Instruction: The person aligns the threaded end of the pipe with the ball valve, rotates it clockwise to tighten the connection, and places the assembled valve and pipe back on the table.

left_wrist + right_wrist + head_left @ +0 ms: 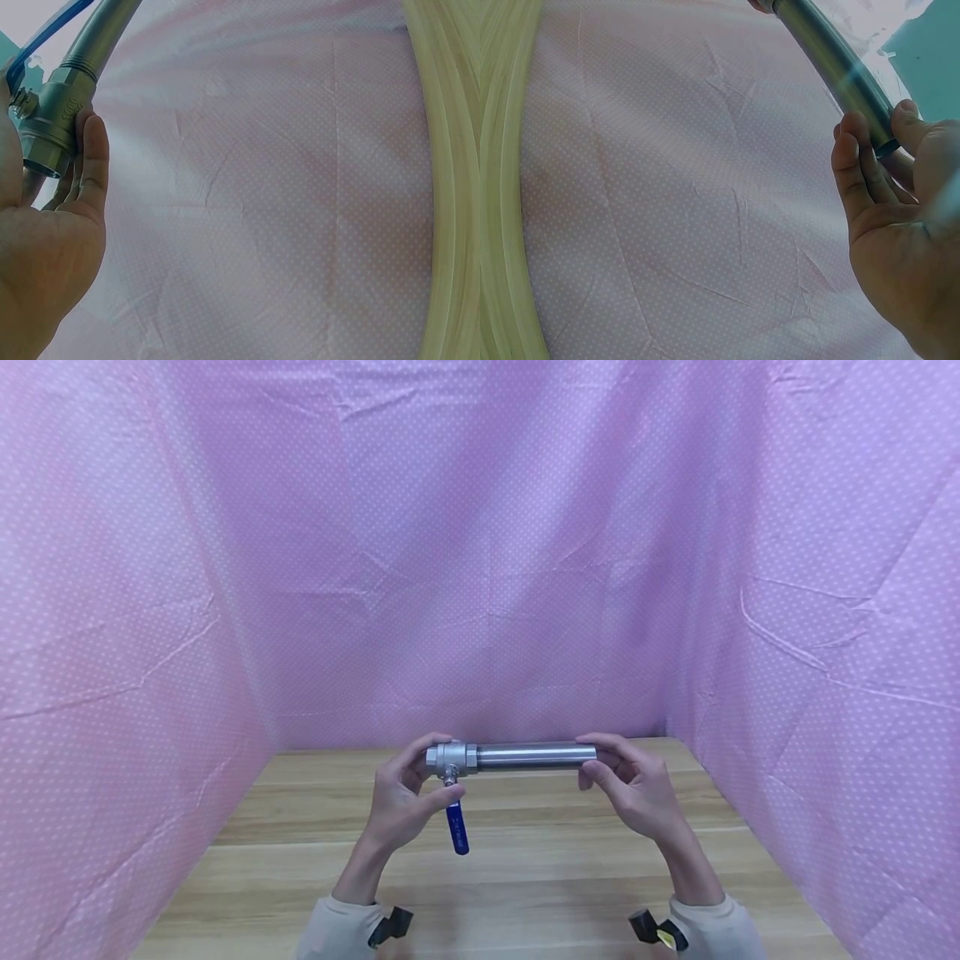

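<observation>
A steady hold likely calls for the left hand (397, 802) to support the valve (452, 758) body, not its blue handle (457, 828), and the right hand (639, 789) to hold the pipe (532, 757) in line. The left hand grips the valve, thumb by the handle's neck; between the hands runs the pipe, its far end pinched by the right thumb and fingers.

Pink-lilac polka-dot sheeting (487, 527) walls the space on three sides, its back panel (450, 643), left panel (97, 610) and right panel (847, 543) crossed by creases and soft shadows. Below them spreads a pale wood-grain tabletop (525, 877), its bands running left to right. In the right wrist view, whitish glare adjoins a flat teal surface (937, 67), too indistinct to identify.
</observation>
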Available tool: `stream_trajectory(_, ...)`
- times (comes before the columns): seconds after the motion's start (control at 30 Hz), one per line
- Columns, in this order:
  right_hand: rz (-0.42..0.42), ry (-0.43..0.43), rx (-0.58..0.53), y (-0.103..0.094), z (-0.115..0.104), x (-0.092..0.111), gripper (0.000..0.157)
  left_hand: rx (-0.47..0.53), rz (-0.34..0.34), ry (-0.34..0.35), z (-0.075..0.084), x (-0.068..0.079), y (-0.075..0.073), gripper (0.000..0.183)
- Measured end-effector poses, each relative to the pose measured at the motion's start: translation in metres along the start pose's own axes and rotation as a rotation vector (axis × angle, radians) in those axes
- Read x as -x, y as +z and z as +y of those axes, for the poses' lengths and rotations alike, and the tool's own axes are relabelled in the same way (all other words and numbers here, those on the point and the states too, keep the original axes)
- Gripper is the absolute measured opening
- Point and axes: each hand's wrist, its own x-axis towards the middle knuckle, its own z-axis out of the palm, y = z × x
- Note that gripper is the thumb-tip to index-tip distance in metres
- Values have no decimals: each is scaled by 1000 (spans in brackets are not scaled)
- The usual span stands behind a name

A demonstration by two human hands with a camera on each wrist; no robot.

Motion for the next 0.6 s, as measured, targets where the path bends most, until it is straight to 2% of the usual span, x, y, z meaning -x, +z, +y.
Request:
stream_trajectory(0.17, -3, 26, -4, 0, -2, 0, 38, 4, 1, -2, 0, 0, 0, 66)
stream_trajectory(0.33, -5, 67, -57, 0, -3, 0, 47, 1, 5, 9, 1, 0, 1, 66)
stream_trajectory(0.47, -17, 52, -130, 0, -3, 0, 51, 5, 7, 11, 1, 0, 1, 66)
stream_trajectory(0.6, -24, 24, -159, 1, -1, 0, 50, 2, 6, 2, 2, 0, 1, 66)
